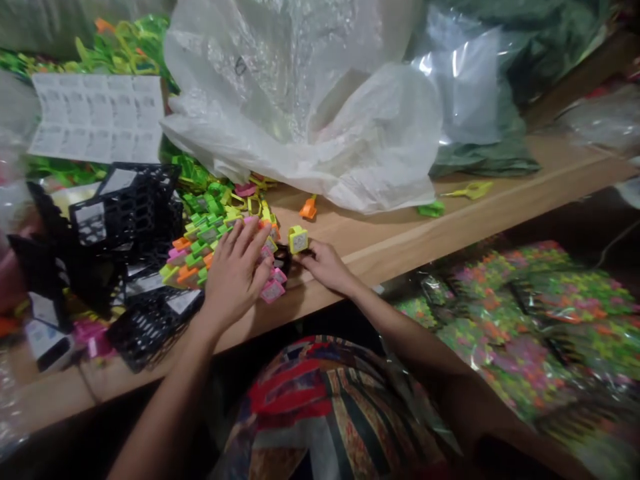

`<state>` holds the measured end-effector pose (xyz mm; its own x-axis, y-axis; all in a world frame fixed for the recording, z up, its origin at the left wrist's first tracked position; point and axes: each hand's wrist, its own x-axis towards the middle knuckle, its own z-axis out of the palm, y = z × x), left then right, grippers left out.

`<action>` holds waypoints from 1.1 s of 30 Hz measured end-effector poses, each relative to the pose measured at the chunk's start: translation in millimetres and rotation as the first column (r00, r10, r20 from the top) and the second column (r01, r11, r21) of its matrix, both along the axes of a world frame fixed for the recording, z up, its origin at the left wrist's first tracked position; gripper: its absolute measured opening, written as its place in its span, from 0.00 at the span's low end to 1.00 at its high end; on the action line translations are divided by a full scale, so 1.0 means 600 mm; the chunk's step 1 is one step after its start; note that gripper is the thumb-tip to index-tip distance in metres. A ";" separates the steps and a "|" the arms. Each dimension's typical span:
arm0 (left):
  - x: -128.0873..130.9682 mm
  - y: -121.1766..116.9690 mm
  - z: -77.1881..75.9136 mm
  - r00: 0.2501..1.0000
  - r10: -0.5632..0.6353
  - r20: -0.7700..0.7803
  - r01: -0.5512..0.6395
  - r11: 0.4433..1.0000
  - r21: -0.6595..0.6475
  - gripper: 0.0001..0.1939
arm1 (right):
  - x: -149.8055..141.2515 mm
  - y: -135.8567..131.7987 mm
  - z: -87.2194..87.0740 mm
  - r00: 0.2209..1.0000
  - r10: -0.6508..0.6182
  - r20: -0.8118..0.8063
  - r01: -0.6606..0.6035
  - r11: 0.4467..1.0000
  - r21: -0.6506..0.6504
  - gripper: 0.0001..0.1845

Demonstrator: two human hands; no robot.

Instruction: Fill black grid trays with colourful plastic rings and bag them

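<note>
Head view: black perforated trays are heaped at left on the wooden surface; rows of colorful plastic pieces are covered by the left hand, fingers spread; a yellow piece is pinched in the right hand, just beside them.

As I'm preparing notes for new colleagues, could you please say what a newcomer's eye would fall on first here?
Probably the block of neon pieces under the left hand, near the middle, with a yellow piece at the fingertips of the right hand. Next, the large crumpled translucent plastic beyond them, and the black perforated items heaped to the left.
</note>
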<state>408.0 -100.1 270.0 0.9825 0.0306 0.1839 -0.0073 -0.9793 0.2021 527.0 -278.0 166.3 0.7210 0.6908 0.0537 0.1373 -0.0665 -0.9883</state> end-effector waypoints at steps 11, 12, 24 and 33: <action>-0.001 0.001 0.003 0.999 -0.028 -0.032 0.028 0.999 0.016 0.30 | -0.027 0.012 -0.016 0.944 0.118 0.309 -0.083 0.989 -0.124 0.17; -0.001 0.000 0.007 0.999 -0.026 -0.046 0.027 1.000 0.008 0.30 | -0.030 0.013 -0.022 0.923 0.141 0.357 -0.105 0.987 -0.117 0.22; 0.063 -0.027 0.023 0.988 -0.033 -0.153 0.051 0.992 0.113 0.27 | 0.098 0.010 0.062 0.839 0.310 0.447 -0.220 0.945 -0.242 0.17; 0.043 -0.021 0.017 0.988 -0.057 -0.147 0.064 0.997 0.047 0.27 | 0.240 0.025 0.038 0.677 0.225 0.700 0.190 0.866 -0.462 0.13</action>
